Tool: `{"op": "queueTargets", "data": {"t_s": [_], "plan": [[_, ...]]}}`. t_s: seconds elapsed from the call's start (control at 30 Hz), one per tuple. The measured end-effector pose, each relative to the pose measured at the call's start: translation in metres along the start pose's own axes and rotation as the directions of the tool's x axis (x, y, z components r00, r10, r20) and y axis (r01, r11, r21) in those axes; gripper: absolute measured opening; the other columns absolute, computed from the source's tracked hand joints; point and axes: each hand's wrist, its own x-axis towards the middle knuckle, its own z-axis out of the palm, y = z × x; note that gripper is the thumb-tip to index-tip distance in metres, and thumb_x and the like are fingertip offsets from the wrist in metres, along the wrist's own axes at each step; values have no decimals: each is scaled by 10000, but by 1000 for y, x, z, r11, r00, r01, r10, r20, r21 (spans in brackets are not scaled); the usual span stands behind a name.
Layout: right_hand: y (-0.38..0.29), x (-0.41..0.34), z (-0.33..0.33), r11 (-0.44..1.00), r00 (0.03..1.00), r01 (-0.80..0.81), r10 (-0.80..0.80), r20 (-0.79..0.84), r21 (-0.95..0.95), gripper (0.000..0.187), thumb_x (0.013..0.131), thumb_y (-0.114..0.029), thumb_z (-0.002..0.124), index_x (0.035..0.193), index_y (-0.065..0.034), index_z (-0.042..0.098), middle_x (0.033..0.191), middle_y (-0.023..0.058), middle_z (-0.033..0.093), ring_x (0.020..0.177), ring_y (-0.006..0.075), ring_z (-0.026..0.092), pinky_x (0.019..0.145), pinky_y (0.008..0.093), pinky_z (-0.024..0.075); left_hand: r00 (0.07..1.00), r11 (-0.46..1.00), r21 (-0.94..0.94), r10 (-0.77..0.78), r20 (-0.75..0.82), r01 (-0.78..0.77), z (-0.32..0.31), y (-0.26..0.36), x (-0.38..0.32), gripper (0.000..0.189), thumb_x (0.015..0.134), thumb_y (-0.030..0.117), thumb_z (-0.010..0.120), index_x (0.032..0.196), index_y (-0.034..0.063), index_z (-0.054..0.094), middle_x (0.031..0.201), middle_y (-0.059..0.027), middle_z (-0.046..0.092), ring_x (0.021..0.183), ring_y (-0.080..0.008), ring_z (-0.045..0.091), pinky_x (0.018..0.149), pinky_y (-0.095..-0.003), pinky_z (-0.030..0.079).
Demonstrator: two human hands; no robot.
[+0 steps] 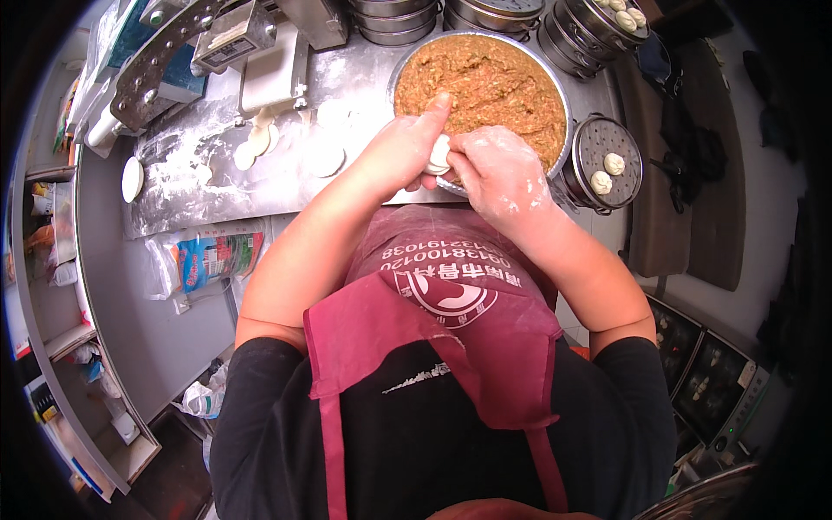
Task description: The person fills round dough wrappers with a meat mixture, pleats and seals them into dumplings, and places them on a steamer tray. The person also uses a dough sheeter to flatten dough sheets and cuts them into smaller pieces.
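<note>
My left hand (406,146) cups a small piece of white dough (439,156), its thumb stretched out over the filling. The fingertips of my right hand (504,166) pinch the dough's edge from the other side; flour dusts the back of this hand. Whether filling lies inside the dough is hidden by my fingers. Both hands are above the near rim of a wide metal bowl (569,123) heaped with brownish minced filling (487,78). To the right of the bowl, two pleated buns (608,172) rest on a perforated steamer tray (601,140).
Flat dough rounds (325,159) lie on the floured metal table (214,156). A dough-rolling machine (273,71) stands at the back left. Stacked metal steamers (396,23) line the back, and one at the back right holds several buns (626,19). An open shelf (65,325) is far left.
</note>
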Motion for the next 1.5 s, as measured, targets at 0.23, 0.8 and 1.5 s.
{"op": "queueTargets", "data": {"t_s": [0.23, 0.8, 1.5], "plan": [[3, 2, 0, 995, 998, 59, -60, -6, -85, 69, 814, -85, 638, 841, -45, 590, 753, 119, 574, 721, 316, 581, 671, 425, 480, 991, 991, -28, 128, -46, -129, 0, 2, -5, 735, 969, 640, 294, 846, 23, 674, 554, -63, 589, 420, -122, 495, 407, -277, 389], [2, 7, -1, 997, 996, 76, -75, -54, 22, 112, 758, -13, 676, 849, -24, 611, 722, 140, 574, 667, 339, 573, 626, 439, 459, 992, 994, 15, 109, -68, -108, -1, 0, 1, 695, 986, 598, 315, 893, 9, 673, 612, -56, 605, 432, -112, 499, 398, -262, 375], [27, -54, -34, 986, 989, -144, 145, 3, -86, 538, 779, -160, 646, 1299, -85, 528, 1065, 131, 602, 956, 311, 589, 824, 448, 467, 970, 811, -571, 17, 241, 128, 67, -9, 20, 772, 984, 631, 255, 1361, -19, 434, 1179, -165, 630, 1109, -250, 602, 901, -387, 511]]}}
